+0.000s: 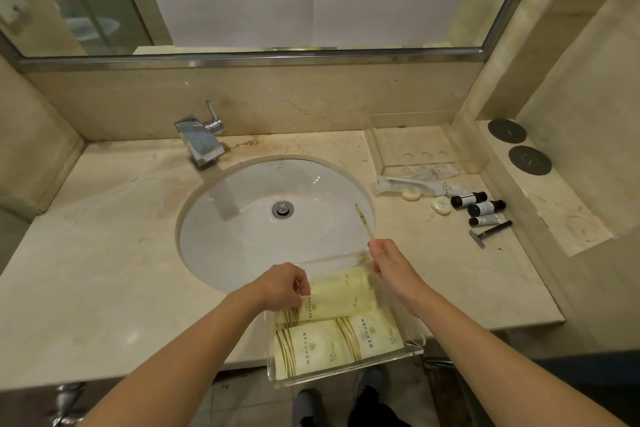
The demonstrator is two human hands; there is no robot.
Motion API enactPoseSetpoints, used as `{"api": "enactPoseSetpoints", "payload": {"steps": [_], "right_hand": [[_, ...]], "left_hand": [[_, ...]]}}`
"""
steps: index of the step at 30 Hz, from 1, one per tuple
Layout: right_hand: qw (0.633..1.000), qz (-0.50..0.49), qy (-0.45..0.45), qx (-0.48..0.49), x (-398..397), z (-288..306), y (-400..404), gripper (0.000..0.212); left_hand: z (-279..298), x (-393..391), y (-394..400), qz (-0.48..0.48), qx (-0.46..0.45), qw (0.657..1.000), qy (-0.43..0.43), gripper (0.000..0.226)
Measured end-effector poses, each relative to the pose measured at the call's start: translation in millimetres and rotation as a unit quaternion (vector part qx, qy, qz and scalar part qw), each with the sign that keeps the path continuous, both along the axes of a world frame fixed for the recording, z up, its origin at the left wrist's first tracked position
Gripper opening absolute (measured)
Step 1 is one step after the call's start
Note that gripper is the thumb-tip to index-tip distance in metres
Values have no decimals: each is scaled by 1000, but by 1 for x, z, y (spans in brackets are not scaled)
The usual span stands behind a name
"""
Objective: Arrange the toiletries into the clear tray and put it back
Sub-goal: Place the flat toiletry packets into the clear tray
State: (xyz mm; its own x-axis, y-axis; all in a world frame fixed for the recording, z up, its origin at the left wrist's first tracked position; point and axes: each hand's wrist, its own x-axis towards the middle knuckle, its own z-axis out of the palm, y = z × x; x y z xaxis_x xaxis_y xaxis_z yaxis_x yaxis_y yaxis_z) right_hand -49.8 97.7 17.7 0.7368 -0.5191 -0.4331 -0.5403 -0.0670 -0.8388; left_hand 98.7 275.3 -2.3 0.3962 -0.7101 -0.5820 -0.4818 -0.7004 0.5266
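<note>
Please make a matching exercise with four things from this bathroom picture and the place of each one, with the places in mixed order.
Things:
1. thin packet
2. yellow sachets
3. razor
4. dark bottles

Places:
A. lying in the clear tray at the counter's front edge
B. on the counter, nearest the front of the loose group at right
C. pinched in the right hand above the sink
D. on the counter between the razor and the long white packets

Pairs: 1-C, 2-A, 3-B, 4-D
</note>
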Motion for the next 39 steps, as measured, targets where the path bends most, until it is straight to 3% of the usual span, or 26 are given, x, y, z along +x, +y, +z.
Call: {"api": "enactPoseSetpoints", "payload": {"steps": [3,8,12,16,22,27,35,39], "right_hand": [[1000,13,25,-13,0,-2,0,28],[981,110,69,-147,0,-10,-1,42],[961,153,80,-216,1,-17,-2,36],[917,219,83,-324,2,-23,0,44],[880,250,56,-399,9,-29,11,49],[853,303,35,-423,19,-33,32,48],[858,280,28,-431,21,-35,39,43],[881,180,59,-434,8,-34,25,27]], "left_hand": [[-3,-3,1,-21,-4,999,-34,16],[-6,-5,2,-54,-11,996,-69,19],[-7,-5,8,-79,-7,992,-94,16],[-5,-6,14,-107,-33,985,-127,17],[0,7,31,-15,-121,968,-218,11],[-1,8,41,32,-110,961,-252,17],[-9,0,41,47,-62,965,-252,18],[-12,1,39,63,-50,965,-251,16]]}}
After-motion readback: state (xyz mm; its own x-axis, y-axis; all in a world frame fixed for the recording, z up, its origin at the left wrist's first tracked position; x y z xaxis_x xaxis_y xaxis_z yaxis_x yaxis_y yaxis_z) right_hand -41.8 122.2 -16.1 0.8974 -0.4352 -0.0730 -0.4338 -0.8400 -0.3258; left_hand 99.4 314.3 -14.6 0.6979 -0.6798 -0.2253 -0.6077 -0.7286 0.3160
